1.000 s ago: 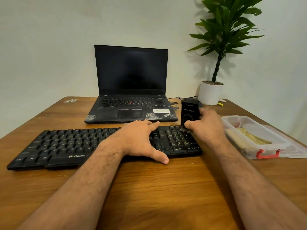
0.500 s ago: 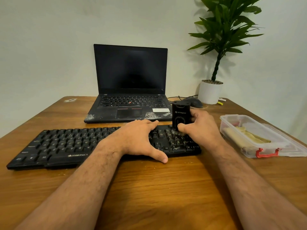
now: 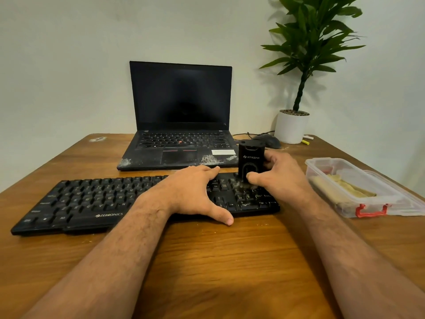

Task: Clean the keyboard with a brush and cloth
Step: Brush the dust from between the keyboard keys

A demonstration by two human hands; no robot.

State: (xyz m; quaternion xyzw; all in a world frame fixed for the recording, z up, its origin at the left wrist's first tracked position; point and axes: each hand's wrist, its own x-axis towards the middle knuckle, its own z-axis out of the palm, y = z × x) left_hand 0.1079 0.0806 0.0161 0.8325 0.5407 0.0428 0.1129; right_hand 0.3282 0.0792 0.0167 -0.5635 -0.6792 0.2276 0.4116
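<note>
The right hand [image 3: 279, 174] grips the black brush [image 3: 250, 161] upright, thumb curled across its front face and the other fingers wrapped round the far side, and the pale bristles at its foot are down on the keys just under that thumb, though blurred there. The black keyboard [image 3: 92, 201] lies across the wooden table [image 3: 207, 272], running well out to the left of both hands, with the brush working its right-hand block of keys. The left hand [image 3: 193, 192] lies flat on the keyboard's middle, fingers straight and close together, reaching toward the brush but short of it, the thumb spread wide and hooked over the near edge onto the table. Beyond the left fingertips sits an open laptop [image 3: 181, 125], screen dark, scuffed white at its front corners. Past the brush, a dark mouse [image 3: 270, 141] and a white-potted plant [image 3: 292, 126] stand by the wall. Off to the right of the gripping hand is a clear plastic box [image 3: 349, 187] with a red clasp, and in it a yellowish cloth [image 3: 347, 187], well apart from both hands.
</note>
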